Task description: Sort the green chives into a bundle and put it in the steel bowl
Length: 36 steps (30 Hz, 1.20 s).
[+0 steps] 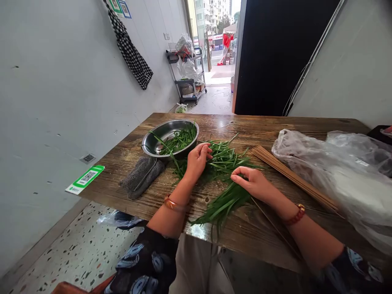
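The left hand (196, 162) has its fingers bent in with the thumb close to them, and I can't tell if it holds anything. The right hand (252, 183) has its thumb and pointing finger curled toward each other; I can't tell if a leaf is pinched there. A bunch of long green leaves (225, 204) lies on the table just under the right hand, on its near left side. The bunch is long and thin, and its tips point to the near left. A messy leaf pile (225, 157) sits between the hands and a bit farther off, its leaves going many ways. A thin stick (272, 224) runs from under the right hand to the near right. Left of the pile is a shiny bowl (154, 141) with green leaves in it, and a gray cloth (142, 175) lies nearer. To the right are a bundle of thin sticks (290, 175), slanting to the near right, and clear plastic bags (337, 163). All this is on a brown wooden table (260, 126).
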Available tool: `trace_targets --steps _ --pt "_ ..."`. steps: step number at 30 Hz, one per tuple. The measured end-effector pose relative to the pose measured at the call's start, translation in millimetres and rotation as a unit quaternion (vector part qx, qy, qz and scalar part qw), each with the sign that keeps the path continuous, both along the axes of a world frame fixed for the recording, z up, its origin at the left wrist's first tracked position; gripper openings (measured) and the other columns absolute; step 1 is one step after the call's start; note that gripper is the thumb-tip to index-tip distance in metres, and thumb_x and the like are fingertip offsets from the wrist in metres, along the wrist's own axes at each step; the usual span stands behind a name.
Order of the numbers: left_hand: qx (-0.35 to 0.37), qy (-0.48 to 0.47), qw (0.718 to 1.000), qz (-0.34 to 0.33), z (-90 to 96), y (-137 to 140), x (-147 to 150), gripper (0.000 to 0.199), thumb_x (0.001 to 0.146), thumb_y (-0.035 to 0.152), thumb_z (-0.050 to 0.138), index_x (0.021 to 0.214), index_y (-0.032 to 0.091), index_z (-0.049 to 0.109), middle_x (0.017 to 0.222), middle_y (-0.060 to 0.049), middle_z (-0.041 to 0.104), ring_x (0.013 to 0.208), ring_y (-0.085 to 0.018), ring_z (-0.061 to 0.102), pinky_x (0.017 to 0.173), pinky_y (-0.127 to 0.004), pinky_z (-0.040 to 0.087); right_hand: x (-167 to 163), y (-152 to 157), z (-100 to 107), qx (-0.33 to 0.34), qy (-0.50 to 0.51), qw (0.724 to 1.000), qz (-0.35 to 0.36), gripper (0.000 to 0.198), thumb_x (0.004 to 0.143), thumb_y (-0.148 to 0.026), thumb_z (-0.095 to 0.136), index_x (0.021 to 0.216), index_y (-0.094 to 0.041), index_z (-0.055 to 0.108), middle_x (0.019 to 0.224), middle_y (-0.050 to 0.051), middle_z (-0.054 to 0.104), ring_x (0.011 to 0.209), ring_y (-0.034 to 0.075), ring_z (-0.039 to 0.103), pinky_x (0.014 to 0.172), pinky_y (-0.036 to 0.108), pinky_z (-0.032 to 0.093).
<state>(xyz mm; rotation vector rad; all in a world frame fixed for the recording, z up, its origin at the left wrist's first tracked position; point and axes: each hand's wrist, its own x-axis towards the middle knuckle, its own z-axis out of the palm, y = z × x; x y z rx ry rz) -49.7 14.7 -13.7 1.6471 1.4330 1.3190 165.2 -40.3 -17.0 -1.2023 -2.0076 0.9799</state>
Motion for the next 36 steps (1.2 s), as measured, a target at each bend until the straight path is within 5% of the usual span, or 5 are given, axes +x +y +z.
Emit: trace_targets --steps 8,15,22,28,36 --pt "0.096 0.178 0.979 0.014 -3.1 1.4 -1.6 0.016 0.086 0.018 0.056 0.092 0.015 0.07 0.091 -0.007 0.068 0.086 -0.018 0.062 0.081 -0.031 0.048 1.7 -0.8 2.5 -0.012 -0.001 0.999 -0.034 0.028 0.088 -0.042 0.053 0.085 -0.018 0.066 0.077 0.002 0.065 0.07 0.015 0.055 0.067 0.028 0.04" --pt "0.064 0.353 0.933 -0.008 -7.8 -0.3 6.8 0.016 0.079 0.023 0.067 0.093 0.017 0.072 0.098 -0.01 0.065 0.096 -0.025 0.056 0.087 -0.039 0.045 6.4 4.0 -1.6 -0.075 0.047 0.993 -0.074 0.038 0.085 -0.049 0.057 0.103 -0.018 0.068 0.07 0.0 0.059 0.062 0.014 0.05 0.057 0.027 0.039" --pt "0.108 0.24 0.964 -0.034 0.3 -7.7 14.5 0.003 0.08 0.019 0.066 0.076 0.018 0.066 0.09 -0.005 0.065 0.091 -0.02 0.057 0.084 -0.034 0.044 0.0 -0.2 5.1 -0.05 0.122 0.983 -0.129 0.033 0.082 -0.045 0.061 0.097 -0.017 0.068 0.081 0.004 0.065 0.069 0.015 0.055 0.061 0.027 0.043" --pt "0.015 0.091 0.989 -0.113 7.2 -9.5 14.7 0.013 0.086 0.021 0.056 0.077 0.016 0.063 0.07 0.0 0.058 0.065 -0.012 0.052 0.063 -0.025 0.041 2.0 0.2 3.5 -0.021 0.143 0.976 -0.16 0.031 0.085 -0.045 0.059 0.099 -0.019 0.068 0.078 0.002 0.062 0.066 0.014 0.052 0.059 0.026 0.041" --pt "0.081 0.162 0.983 -0.03 0.1 -8.7 12.9 0.019 0.081 0.009 0.054 0.098 0.016 0.061 0.086 -0.003 0.059 0.073 -0.013 0.054 0.072 -0.027 0.045 -0.8 -1.3 6.7 -0.026 0.098 0.987 -0.128 0.029 0.084 -0.042 0.057 0.097 -0.018 0.068 0.077 0.002 0.063 0.066 0.014 0.052 0.057 0.026 0.04"
